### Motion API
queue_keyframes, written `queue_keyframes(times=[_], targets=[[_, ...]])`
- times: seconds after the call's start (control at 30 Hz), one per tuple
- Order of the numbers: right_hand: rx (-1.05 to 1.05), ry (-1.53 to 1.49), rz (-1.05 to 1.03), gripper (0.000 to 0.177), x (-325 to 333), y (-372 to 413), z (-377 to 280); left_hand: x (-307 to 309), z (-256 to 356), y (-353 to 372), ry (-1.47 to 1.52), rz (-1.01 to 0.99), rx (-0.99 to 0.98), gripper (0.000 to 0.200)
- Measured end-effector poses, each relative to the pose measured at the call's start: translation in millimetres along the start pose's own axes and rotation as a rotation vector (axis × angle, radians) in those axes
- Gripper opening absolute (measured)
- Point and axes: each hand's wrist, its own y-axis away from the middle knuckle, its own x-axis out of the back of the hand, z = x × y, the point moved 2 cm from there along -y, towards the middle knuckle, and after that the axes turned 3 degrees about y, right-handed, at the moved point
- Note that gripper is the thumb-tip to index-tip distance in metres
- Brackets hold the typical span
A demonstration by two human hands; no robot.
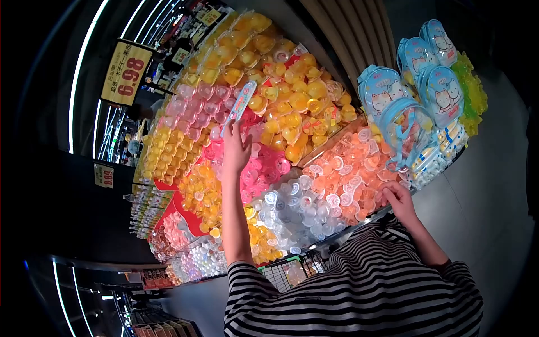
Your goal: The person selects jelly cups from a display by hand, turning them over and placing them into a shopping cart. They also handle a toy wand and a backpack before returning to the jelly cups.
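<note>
My left hand reaches over the middle of a display of jelly cups. Its fingers are closed on one end of a long, flat, light blue strip with red lettering, which points up and away. Below that hand are bright pink jelly cups, with large yellow jelly cups to their right. My right hand hangs by the near edge of the orange jelly cups. Its fingers are loosely bent and slightly apart, and nothing shows in them.
Blue cat backpacks stand at the right end, near packets in white and blue. Clear jelly cups fill the near middle. A shopping cart is close to my body. A yellow price sign hangs at upper left.
</note>
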Motion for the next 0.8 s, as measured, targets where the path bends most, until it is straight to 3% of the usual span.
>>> queue_keyframes(times=[0.13, 0.37, 0.67, 0.8], targets=[[0.012, -0.019, -0.037, 0.009, 13, 8, -4, -29, 21, -59, -0.163, -0.050, -0.077, 0.057], [-0.013, 0.078, -0.080, 0.010, 47, 11, -23, -79, 41, -105, -0.581, -0.012, 0.017, 0.061], [-0.107, 0.118, -0.163, 0.006, 82, 17, -24, -84, 40, -108, -0.675, -0.040, 0.043, 0.057], [-0.165, 0.030, -0.225, 0.007, 85, 20, -21, -73, 63, -102, -0.652, 0.067, -0.003, 0.058]])
